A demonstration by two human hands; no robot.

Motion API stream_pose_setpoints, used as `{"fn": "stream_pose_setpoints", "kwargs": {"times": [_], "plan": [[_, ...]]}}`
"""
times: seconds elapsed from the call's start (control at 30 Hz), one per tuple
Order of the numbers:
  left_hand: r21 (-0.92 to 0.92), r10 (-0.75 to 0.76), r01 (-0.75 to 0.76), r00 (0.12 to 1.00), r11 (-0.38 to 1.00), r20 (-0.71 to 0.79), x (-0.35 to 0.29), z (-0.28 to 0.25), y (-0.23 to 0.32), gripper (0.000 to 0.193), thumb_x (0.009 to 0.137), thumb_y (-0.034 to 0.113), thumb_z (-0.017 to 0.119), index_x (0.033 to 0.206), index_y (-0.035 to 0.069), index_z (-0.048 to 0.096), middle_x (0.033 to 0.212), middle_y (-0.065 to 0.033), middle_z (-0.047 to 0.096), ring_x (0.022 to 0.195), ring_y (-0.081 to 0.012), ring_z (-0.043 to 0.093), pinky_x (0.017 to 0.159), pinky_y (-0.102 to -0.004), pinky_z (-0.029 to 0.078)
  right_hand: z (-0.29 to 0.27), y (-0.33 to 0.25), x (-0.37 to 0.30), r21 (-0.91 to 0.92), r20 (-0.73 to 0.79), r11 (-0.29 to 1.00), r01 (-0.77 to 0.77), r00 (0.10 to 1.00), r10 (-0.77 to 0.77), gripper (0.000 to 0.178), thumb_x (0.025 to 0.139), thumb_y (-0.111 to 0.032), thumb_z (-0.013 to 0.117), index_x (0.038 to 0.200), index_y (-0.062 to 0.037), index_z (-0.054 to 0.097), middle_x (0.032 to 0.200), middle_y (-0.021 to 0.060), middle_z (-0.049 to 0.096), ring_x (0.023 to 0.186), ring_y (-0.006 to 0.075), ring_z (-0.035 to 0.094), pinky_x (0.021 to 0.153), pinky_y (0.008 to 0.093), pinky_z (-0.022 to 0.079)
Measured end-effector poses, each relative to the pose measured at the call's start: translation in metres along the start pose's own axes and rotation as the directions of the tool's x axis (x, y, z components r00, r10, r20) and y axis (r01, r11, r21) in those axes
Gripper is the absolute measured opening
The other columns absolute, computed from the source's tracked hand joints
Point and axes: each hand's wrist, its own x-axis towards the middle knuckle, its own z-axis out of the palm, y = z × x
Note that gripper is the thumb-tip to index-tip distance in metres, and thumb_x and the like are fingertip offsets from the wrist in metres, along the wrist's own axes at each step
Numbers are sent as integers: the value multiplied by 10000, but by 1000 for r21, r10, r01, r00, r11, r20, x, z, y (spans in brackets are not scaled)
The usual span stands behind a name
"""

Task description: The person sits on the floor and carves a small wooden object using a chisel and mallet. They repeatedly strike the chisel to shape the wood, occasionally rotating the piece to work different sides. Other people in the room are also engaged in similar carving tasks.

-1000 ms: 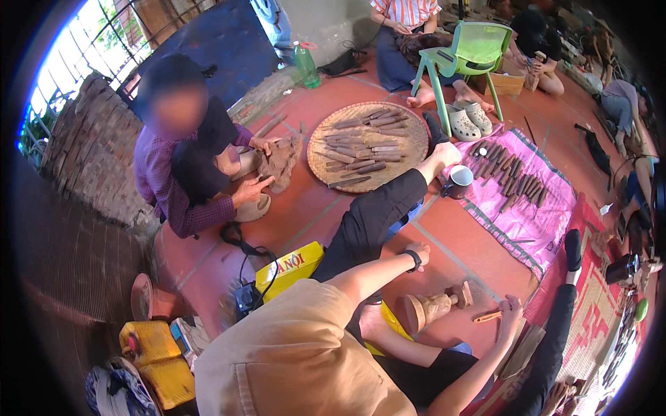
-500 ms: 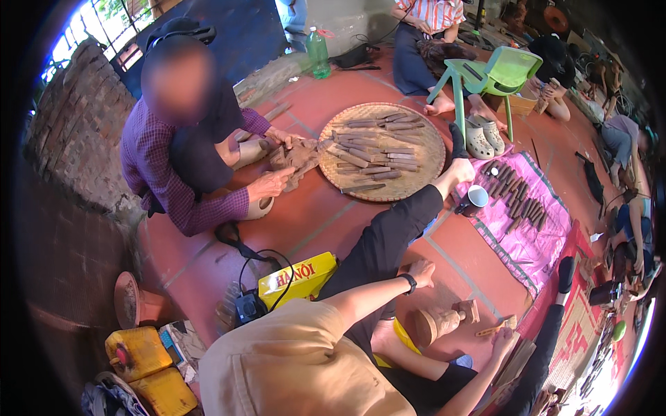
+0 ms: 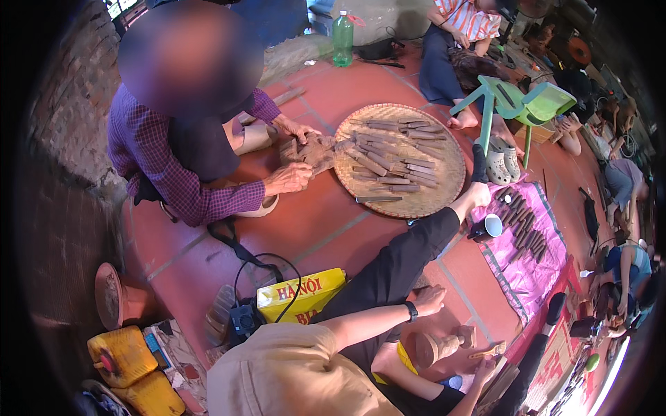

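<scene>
My left hand (image 3: pixel 430 299), with a dark watch at the wrist, is closed beside my dark trouser leg, with its inner side hidden. At the lower right, my right hand (image 3: pixel 484 369) has its fingers bent right beside a small flat brush (image 3: pixel 488 350) with a yellowish handle. Whether they grip the brush I cannot tell. Between my hands a turned wooden block (image 3: pixel 431 349) with a narrow neck lies on its side. Across from me, a person in a purple checked shirt (image 3: pixel 166 166) holds a brown cloth-like piece (image 3: pixel 313 154) in both hands.
A round woven tray (image 3: pixel 347 184) holds several brown wooden pieces and a knife (image 3: pixel 379 199). More dark pieces lie on a pink sheet (image 3: pixel 510 274) beside a mug (image 3: pixel 487 228). Around are a green chair (image 3: pixel 548 104), clogs (image 3: pixel 498 166), a yellow box (image 3: pixel 295 295) and a yellow canister (image 3: pixel 121 353).
The whole view has shifted, so most floor things sit lower. My right hand has moved left against the brush. The person across from me still holds the brown piece.
</scene>
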Motion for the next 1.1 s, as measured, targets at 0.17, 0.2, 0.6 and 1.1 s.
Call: {"fn": "stream_pose_setpoints", "kwargs": {"times": [0.17,0.2,0.6,1.1], "plan": [[-265,-36,54,997,963,74,5,-5,1,95,814,74,598,885,11,587,817,-170,646,847,-364,642,729,-480,472,17,25,14,115,0,993,-41,999,42,159,908,-40,621,835,-63,481,600,39,560,443,102,475,389,264,380],[-265,-56,79,994,961,93,3,-9,1,77,819,76,592,858,10,587,796,-174,651,822,-368,647,712,-482,474,24,24,13,81,39,993,-84,996,81,139,901,-18,620,876,-59,489,623,35,568,478,106,499,421,263,407],[-359,22,41,985,933,170,9,-11,29,122,840,107,640,814,19,561,819,-174,647,811,-379,638,680,-478,466,15,58,24,44,-70,999,8,998,-5,213,872,0,665,908,-85,472,668,7,491,482,110,460,406,266,391],[-441,69,18,981,897,181,12,-14,40,125,862,92,575,818,-20,540,829,-223,610,839,-418,607,696,-514,442,14,40,30,179,28,973,-147,989,145,284,873,-10,675,857,-127,416,641,-17,428,422,94,392,349,247,314]]}}
